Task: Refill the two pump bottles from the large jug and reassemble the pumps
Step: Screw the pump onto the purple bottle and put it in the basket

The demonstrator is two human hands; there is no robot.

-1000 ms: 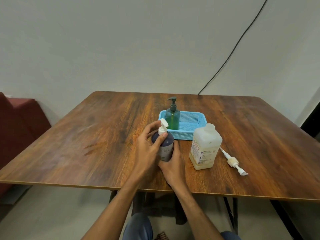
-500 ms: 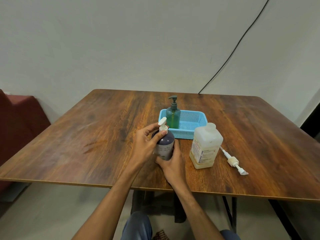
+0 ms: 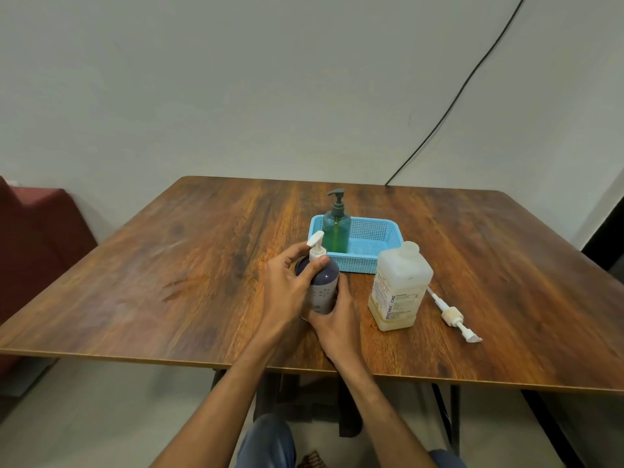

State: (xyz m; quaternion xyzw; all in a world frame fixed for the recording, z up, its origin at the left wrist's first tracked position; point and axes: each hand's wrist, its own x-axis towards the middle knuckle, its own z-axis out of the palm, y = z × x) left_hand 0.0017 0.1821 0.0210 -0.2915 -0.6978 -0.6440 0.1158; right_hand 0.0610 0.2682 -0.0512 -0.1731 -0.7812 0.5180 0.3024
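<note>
Head view: pump step in hand on the dark purple plastic pump bottle (image 3: 323,282), mid-way along the front edge of the wooden table (image 3: 169,265).
The left hand (image 3: 287,285) pinches the collar of the white pump (image 3: 315,247) with curled fingers. The right hand (image 3: 337,320) grips the bottle's base. Judged to be turning the collar, direction not determinable. The translucent white square jug (image 3: 398,285) stands just right. Next move needs a steady base and a firm twist.
</note>
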